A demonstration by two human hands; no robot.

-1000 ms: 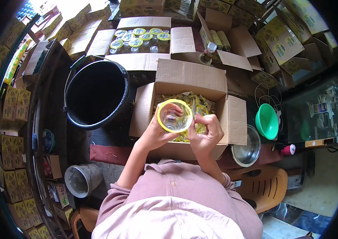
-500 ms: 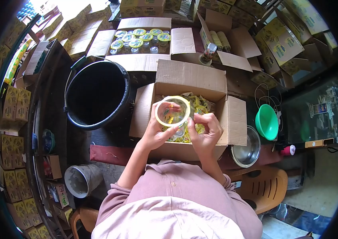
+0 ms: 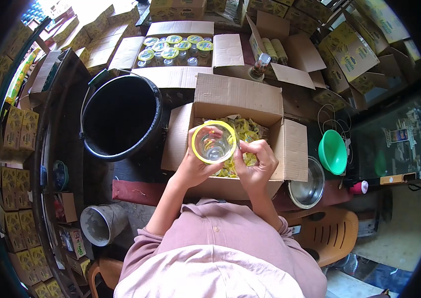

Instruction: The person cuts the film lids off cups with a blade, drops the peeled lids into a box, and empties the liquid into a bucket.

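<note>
A clear cup with a yellow rim (image 3: 214,142) is held by my left hand (image 3: 194,161), whose fingers wrap round its left side. The cup's mouth faces up toward me. At the cup's right edge my right hand (image 3: 257,161) has its thumb and index finger pinched together; anything between them is too small to make out. Beneath both hands stands an open cardboard box (image 3: 238,94), holding yellow-and-clear wrapped packets (image 3: 247,130).
A large black bucket (image 3: 121,116) stands left, a grey bucket (image 3: 102,224) below it. Behind is a box of yellow-lidded cups (image 3: 173,52). To the right are a metal bowl (image 3: 309,186), a green bowl (image 3: 332,152) and an orange chair (image 3: 332,233).
The cup tilted away and back in my left hand, and its mouth faces up again. My right hand has stayed close to its right edge, still pinched.
</note>
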